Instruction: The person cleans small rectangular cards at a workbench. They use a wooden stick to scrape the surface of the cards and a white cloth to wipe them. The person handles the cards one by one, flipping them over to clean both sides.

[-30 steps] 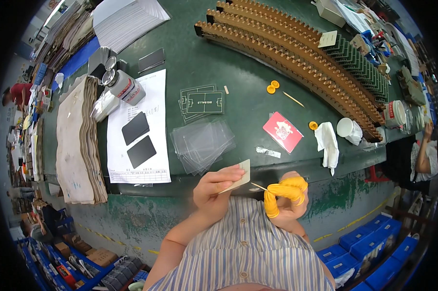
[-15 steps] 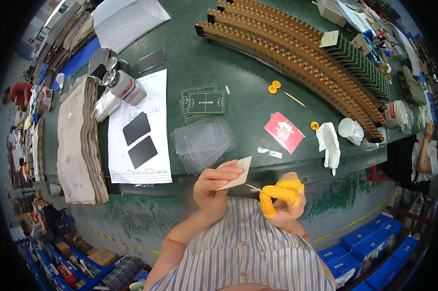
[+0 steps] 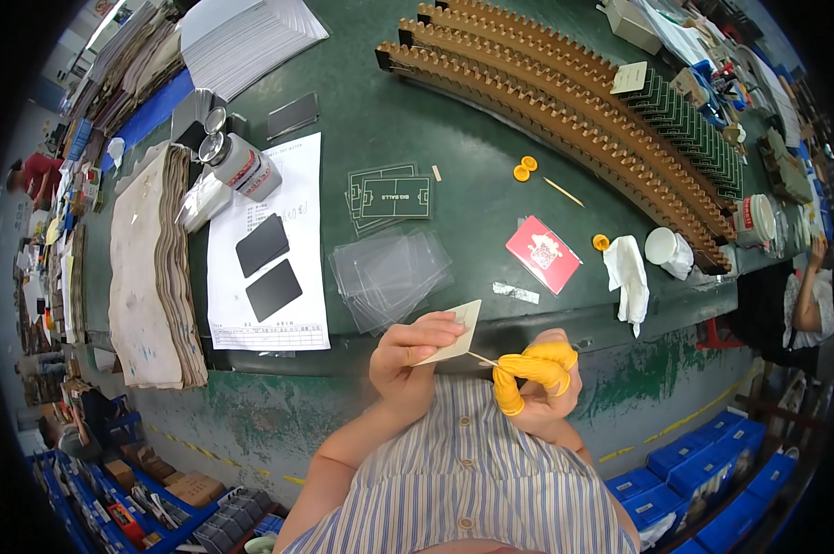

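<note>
Hands close together in front of a striped shirt (image 3: 435, 462), each one pinched tight on something small. Left hand (image 3: 403, 355) with fingers folded, holding a pale card (image 3: 460, 338) up on a slant by the front edge of the tabletop (image 3: 477, 157). Right hand (image 3: 548, 379) with yellow finger covers (image 3: 546, 373) on, tips pressed together around a thin stick (image 3: 482, 358). Point of the stick right by the edge of the card; hard to tell whether touching or just beside.

Step in hand, by the look of it: careful little work at the edge of the card with the stick. Needed for the next move, most likely: a still card, good aim and a light push.

A bit farther out, on the green tabletop: clear plastic sheets (image 3: 389, 268) in a messy pile, and past them some green cards (image 3: 396, 198) with white lines. To the right, a red card (image 3: 543, 254), a shiny strip (image 3: 516, 293) and a limp white cloth (image 3: 627, 282). Beyond the red card, a spare stick (image 3: 564, 192) near two yellow rolls (image 3: 520, 173). To the left, two black cards (image 3: 274, 290) on white paper (image 3: 311, 268), near a bottle (image 3: 251, 168). Far off, long brown racks (image 3: 528, 106).
</note>
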Demonstrator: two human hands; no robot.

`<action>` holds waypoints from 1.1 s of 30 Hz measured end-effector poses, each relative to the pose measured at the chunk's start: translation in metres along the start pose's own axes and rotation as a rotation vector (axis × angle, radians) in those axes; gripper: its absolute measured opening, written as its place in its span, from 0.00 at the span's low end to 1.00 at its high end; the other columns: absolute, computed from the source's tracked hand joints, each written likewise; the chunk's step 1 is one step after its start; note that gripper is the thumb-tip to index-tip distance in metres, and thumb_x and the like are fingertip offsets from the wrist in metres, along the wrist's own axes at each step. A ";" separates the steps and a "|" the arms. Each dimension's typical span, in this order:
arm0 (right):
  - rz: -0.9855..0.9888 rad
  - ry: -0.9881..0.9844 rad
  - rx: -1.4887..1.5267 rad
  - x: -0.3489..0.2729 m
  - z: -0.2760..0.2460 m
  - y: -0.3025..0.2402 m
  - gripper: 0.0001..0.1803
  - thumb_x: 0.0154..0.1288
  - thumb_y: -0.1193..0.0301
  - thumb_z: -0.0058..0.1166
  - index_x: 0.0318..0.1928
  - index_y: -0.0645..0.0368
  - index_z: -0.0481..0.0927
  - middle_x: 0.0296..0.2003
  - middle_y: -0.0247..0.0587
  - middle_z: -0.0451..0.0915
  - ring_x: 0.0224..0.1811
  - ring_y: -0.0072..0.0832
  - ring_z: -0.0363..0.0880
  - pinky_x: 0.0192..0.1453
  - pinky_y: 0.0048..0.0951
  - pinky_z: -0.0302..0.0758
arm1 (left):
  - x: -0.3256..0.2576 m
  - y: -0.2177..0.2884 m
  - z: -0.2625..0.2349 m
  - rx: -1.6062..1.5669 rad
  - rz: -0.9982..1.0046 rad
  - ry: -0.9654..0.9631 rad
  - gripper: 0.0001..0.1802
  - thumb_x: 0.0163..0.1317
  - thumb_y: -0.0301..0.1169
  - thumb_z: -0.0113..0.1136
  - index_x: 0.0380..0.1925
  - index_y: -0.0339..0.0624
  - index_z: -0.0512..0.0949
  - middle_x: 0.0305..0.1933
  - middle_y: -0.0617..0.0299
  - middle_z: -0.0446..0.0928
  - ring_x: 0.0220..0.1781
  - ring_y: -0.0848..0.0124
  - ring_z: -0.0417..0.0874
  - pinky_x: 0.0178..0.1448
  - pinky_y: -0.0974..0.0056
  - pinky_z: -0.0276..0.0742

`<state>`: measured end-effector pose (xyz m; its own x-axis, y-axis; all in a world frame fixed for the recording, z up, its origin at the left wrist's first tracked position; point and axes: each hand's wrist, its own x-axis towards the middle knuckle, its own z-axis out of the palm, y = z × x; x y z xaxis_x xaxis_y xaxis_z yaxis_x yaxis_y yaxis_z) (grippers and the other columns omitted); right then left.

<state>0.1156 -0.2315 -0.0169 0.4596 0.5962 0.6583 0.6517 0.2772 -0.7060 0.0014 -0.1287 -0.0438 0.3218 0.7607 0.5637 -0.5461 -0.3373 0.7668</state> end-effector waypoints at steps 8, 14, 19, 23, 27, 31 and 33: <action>0.007 0.022 0.025 -0.001 -0.001 -0.001 0.17 0.39 0.77 0.70 0.34 0.58 0.79 0.30 0.36 0.73 0.25 0.32 0.70 0.30 0.31 0.66 | 0.000 0.000 0.001 -0.041 -0.037 0.028 0.09 0.62 0.21 0.55 0.35 0.45 0.65 0.35 0.58 0.72 0.39 0.60 0.82 0.59 0.39 0.70; 0.070 -0.054 0.100 -0.005 0.002 -0.001 0.16 0.41 0.78 0.69 0.34 0.60 0.80 0.29 0.37 0.76 0.23 0.32 0.70 0.28 0.28 0.66 | -0.003 -0.003 0.001 -0.183 -0.112 0.081 0.10 0.61 0.16 0.52 0.36 0.45 0.66 0.36 0.60 0.72 0.42 0.57 0.83 0.66 0.31 0.56; 0.066 -0.071 0.109 -0.010 0.005 -0.004 0.17 0.40 0.77 0.70 0.35 0.60 0.80 0.32 0.37 0.75 0.26 0.31 0.71 0.28 0.27 0.67 | -0.005 -0.004 0.000 -0.174 -0.102 0.089 0.11 0.61 0.15 0.51 0.35 0.45 0.66 0.35 0.59 0.72 0.41 0.56 0.83 0.66 0.31 0.56; -0.004 -0.131 0.071 -0.012 0.003 -0.002 0.19 0.39 0.77 0.70 0.36 0.61 0.80 0.37 0.38 0.74 0.27 0.31 0.71 0.28 0.27 0.68 | -0.005 -0.006 0.001 -0.180 -0.075 0.101 0.10 0.61 0.16 0.51 0.35 0.45 0.66 0.34 0.58 0.72 0.41 0.56 0.83 0.65 0.31 0.58; -0.015 -0.123 0.069 -0.012 0.005 -0.002 0.18 0.39 0.77 0.70 0.36 0.61 0.81 0.38 0.39 0.73 0.27 0.32 0.71 0.28 0.27 0.68 | -0.005 -0.007 0.000 -0.165 -0.060 0.091 0.10 0.61 0.17 0.53 0.36 0.45 0.66 0.35 0.58 0.72 0.41 0.55 0.83 0.64 0.32 0.60; 0.028 -0.114 0.076 -0.007 0.007 -0.006 0.15 0.40 0.79 0.67 0.33 0.61 0.80 0.28 0.36 0.73 0.25 0.30 0.69 0.27 0.27 0.65 | -0.004 -0.004 0.000 -0.142 -0.065 0.081 0.11 0.61 0.18 0.54 0.37 0.45 0.65 0.34 0.58 0.72 0.41 0.56 0.83 0.63 0.34 0.64; 0.051 -0.110 0.083 -0.004 0.008 -0.008 0.13 0.40 0.80 0.65 0.31 0.61 0.80 0.23 0.35 0.73 0.24 0.30 0.68 0.27 0.27 0.64 | -0.002 -0.003 0.002 -0.105 -0.062 0.086 0.11 0.61 0.20 0.56 0.35 0.45 0.63 0.33 0.59 0.70 0.40 0.60 0.83 0.62 0.36 0.68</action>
<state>0.1038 -0.2295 -0.0160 0.4191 0.6888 0.5915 0.5750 0.3028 -0.7601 0.0039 -0.1305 -0.0470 0.2920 0.8246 0.4845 -0.6064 -0.2322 0.7605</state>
